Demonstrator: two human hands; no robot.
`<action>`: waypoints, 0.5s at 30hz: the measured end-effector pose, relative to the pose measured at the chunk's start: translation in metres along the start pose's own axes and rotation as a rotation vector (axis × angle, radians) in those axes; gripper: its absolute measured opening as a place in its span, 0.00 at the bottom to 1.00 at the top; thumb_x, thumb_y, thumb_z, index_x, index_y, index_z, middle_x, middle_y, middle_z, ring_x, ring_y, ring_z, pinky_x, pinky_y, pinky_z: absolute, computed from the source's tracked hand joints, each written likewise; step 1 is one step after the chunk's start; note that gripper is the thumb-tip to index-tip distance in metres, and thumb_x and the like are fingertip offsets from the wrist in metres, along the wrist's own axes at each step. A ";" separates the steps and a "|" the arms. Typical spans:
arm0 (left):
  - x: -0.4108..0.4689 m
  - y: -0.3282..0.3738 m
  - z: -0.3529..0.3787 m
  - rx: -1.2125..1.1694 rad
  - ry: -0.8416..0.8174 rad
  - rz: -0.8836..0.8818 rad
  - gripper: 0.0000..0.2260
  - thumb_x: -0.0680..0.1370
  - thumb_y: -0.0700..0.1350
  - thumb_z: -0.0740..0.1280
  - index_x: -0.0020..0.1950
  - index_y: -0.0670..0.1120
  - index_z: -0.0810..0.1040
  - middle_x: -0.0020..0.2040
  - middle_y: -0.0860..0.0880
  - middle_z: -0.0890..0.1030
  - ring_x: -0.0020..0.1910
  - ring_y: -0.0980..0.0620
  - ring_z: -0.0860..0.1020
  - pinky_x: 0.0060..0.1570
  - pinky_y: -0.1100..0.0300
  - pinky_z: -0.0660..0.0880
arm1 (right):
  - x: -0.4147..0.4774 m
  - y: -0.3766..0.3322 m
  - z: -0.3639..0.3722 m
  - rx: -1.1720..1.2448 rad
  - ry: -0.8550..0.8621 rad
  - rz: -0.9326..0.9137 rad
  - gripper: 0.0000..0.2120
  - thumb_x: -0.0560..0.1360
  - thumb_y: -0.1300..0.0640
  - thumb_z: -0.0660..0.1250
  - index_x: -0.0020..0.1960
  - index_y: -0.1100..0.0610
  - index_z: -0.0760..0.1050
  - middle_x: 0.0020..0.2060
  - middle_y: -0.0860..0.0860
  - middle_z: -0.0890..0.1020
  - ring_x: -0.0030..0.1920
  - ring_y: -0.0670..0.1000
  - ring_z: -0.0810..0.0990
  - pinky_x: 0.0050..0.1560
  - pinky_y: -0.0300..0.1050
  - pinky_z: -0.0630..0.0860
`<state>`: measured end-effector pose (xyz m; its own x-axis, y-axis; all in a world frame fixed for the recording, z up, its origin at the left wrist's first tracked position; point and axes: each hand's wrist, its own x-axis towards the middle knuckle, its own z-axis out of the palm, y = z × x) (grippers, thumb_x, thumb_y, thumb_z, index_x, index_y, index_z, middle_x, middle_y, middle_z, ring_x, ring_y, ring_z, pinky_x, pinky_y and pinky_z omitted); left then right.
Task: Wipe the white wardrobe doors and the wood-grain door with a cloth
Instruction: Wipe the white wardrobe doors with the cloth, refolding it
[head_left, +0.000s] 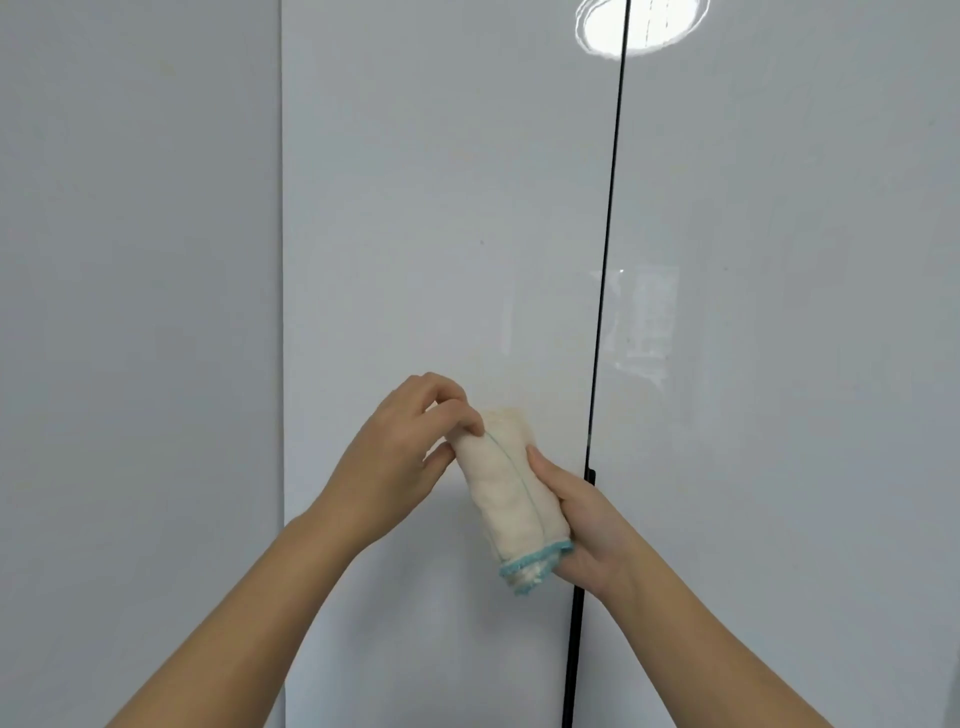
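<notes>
A cream cloth (506, 493) with a teal stitched edge is folded into a thick roll in front of the glossy white wardrobe doors. My left hand (400, 452) pinches its upper end with the fingertips. My right hand (582, 525) cups the roll from below and from the right. The left wardrobe door (441, 208) and the right wardrobe door (779, 260) meet at a thin black gap (605, 260). No wood-grain door is in view.
A matte white panel or wall (140, 312) runs along the left of the doors. A ceiling light reflects near the top of the doors (644, 26). A small dark handle edge (589, 475) shows at the gap beside my right hand.
</notes>
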<state>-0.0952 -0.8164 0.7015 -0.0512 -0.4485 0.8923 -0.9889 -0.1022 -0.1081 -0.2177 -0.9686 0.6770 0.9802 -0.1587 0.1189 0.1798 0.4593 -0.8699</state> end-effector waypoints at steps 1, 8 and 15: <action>0.001 -0.004 0.000 -0.013 -0.009 -0.001 0.12 0.72 0.32 0.71 0.50 0.47 0.79 0.51 0.54 0.73 0.48 0.53 0.74 0.44 0.61 0.71 | 0.004 -0.001 0.000 0.010 0.002 0.000 0.19 0.73 0.51 0.63 0.57 0.61 0.79 0.48 0.57 0.84 0.44 0.54 0.84 0.41 0.45 0.81; 0.014 -0.037 -0.003 -0.071 0.000 -0.022 0.13 0.73 0.32 0.70 0.52 0.47 0.78 0.53 0.54 0.75 0.51 0.55 0.76 0.49 0.58 0.75 | 0.028 -0.010 0.014 -0.022 0.012 -0.116 0.20 0.72 0.52 0.65 0.60 0.62 0.77 0.52 0.59 0.83 0.46 0.55 0.84 0.44 0.47 0.81; 0.051 -0.088 -0.015 -0.047 0.102 -0.177 0.14 0.77 0.38 0.65 0.61 0.50 0.76 0.55 0.60 0.72 0.52 0.61 0.73 0.50 0.62 0.72 | 0.060 -0.053 0.041 -0.085 0.213 -0.423 0.21 0.77 0.53 0.65 0.66 0.63 0.71 0.57 0.62 0.81 0.53 0.59 0.81 0.46 0.50 0.80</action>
<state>-0.0134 -0.8169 0.7631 0.1129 -0.3351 0.9354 -0.9889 -0.1290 0.0731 -0.1648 -0.9663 0.7501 0.7822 -0.4955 0.3777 0.5427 0.2441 -0.8037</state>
